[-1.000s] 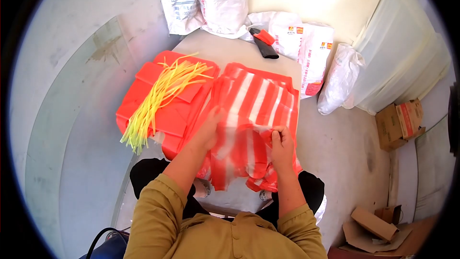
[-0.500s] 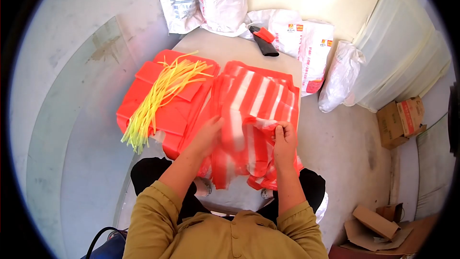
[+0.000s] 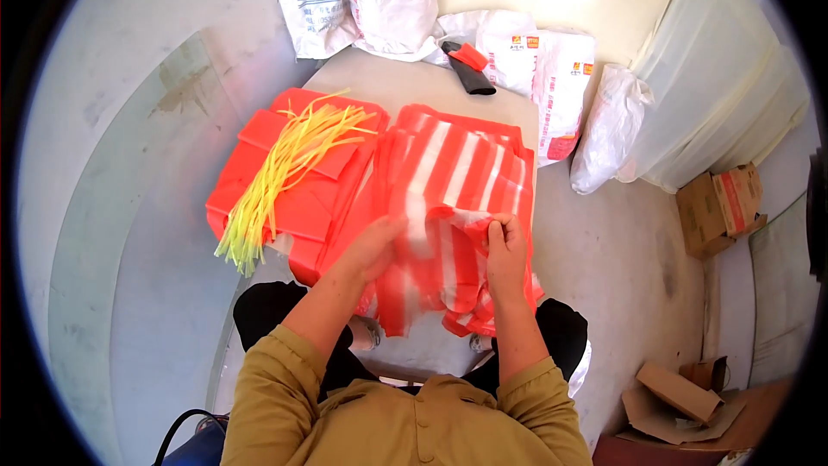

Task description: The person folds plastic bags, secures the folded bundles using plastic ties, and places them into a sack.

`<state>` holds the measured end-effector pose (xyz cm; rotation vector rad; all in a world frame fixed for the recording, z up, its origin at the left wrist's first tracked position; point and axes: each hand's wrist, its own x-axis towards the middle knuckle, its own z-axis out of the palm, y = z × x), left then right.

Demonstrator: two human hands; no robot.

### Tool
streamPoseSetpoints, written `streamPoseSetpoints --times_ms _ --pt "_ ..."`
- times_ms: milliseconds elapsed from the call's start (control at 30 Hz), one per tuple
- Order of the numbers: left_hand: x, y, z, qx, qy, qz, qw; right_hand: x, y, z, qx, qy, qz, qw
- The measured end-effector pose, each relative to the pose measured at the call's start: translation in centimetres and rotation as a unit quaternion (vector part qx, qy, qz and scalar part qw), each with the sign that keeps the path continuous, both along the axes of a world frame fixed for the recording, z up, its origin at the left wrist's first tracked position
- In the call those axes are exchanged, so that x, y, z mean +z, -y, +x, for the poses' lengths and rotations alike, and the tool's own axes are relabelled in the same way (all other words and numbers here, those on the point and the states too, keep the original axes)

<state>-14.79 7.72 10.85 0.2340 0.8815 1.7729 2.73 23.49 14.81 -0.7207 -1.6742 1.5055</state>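
Plastic: red-and-white striped plastic (image 3: 444, 164) lies layered on the pale table (image 3: 371, 78) in front of me, its near end hanging over the edge above my lap.
Right hand: my right hand (image 3: 508, 255) pinches a lifted edge of the striped plastic, thumb and fingers closed narrow on it.
Left hand: my left hand (image 3: 374, 246) is at the left side of the striped plastic, fingers blurred; I cannot tell whether they grip.
Red pile: folded red plastic (image 3: 252, 185) lies just left of the stripes.
Yellow strips: a loose bundle of yellow strips (image 3: 289, 155) rests across the red plastic.
Far edge: a black roll (image 3: 471, 79) with a red piece (image 3: 469, 56) on it lies near white sacks (image 3: 388, 4).
Right side: cardboard boxes (image 3: 703, 216) sit well apart from the table.
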Motion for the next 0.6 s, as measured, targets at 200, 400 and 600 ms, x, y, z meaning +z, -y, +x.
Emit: streamPoseSetpoints --times_ms 200,400,600 --pt "0.0 2.9 0.7 -0.010 -0.045 -0.050 0.998 -0.9 0.4 0.2 0.008 0.038 0.057 0.998" --pt "-1.3 7.5 0.9 0.044 -0.092 -0.185 0.977 -1.1 3.5 3.4 0.204 0.314 0.437 0.818" --pt "-3.5 9.2 1.6 0.050 -0.207 -0.241 0.947 -2.1 4.8 5.2 0.199 0.293 0.365 0.861"
